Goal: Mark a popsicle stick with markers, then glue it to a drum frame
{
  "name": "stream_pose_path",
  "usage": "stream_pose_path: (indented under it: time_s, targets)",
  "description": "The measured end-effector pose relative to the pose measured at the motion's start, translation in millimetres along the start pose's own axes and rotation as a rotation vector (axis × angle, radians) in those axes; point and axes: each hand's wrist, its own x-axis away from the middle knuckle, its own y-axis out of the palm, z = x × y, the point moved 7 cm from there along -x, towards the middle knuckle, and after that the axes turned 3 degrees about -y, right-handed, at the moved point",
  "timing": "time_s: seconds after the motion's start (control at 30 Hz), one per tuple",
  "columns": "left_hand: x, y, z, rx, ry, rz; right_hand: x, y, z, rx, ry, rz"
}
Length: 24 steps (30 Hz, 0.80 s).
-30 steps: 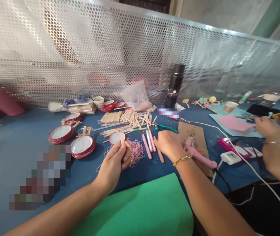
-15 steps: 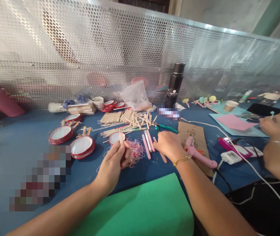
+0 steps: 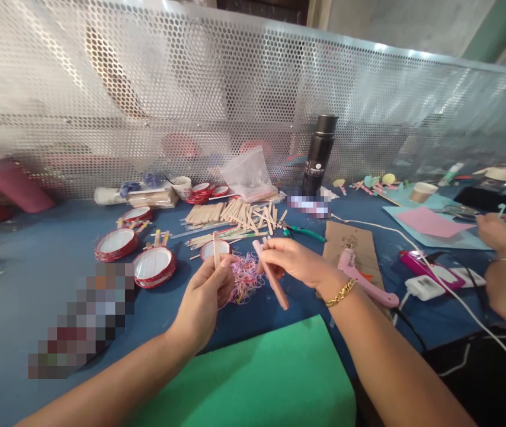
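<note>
My left hand (image 3: 204,293) is closed around a wooden craft stick (image 3: 216,248), which points upward between thumb and fingers. In my right hand (image 3: 300,261) is a slim pink tube (image 3: 276,286), pinched near its upper end and tilted down to the right. Between the hands lies a tangle of pink and purple elastic loops (image 3: 247,279). Just behind my left hand is a small red-rimmed disc (image 3: 223,247), partly covered. Other tubes behind my right hand are mostly hidden.
Loose craft sticks (image 3: 244,214) lie behind my hands, beside green-handled pliers (image 3: 306,233). Stacked red-rimmed discs (image 3: 154,267) stand left. A pink glue gun (image 3: 366,281) rests on cardboard (image 3: 346,234) at right. A black bottle (image 3: 319,157) stands behind; another person's hand (image 3: 497,234) works far right.
My right hand has lifted a pink tube off the table and brought it left, toward my left hand. The left hand still holds the craft stick in nearly the same place.
</note>
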Motion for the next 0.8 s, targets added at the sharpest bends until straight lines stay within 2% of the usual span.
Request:
stream_pose_path:
  time_s: [0.07,0.2,0.37,0.53,0.6,0.7,0.8]
  targets:
    - [-0.3,-1.5,0.1,-0.028,0.004,0.011,2.5,16.2,-4.4,-0.136,-0.020,-0.111]
    - [-0.4,1.3,0.3,-0.077,0.012,-0.030,6.3,32.4,-8.1,-0.189,-0.051,-0.231]
    - [1.2,3.7,8.0,-0.131,0.085,-0.051,6.7,23.0,-8.8,-0.292,-0.053,-0.216]
    - [3.0,4.4,16.2,-0.187,0.165,-0.032,14.6,14.5,-28.8,-0.531,-0.147,-0.298]
    - [3.6,4.9,16.4,-0.214,0.180,-0.036,13.3,11.0,-32.3,-0.514,-0.194,-0.235]
    - [4.5,7.1,12.4,-0.272,0.165,-0.082,7.5,8.2,-30.4,-0.389,-0.254,-0.057]
    - [6.0,10.1,10.6,-0.381,0.194,-0.149,2.8,12.5,-24.3,-0.316,-0.241,0.062]
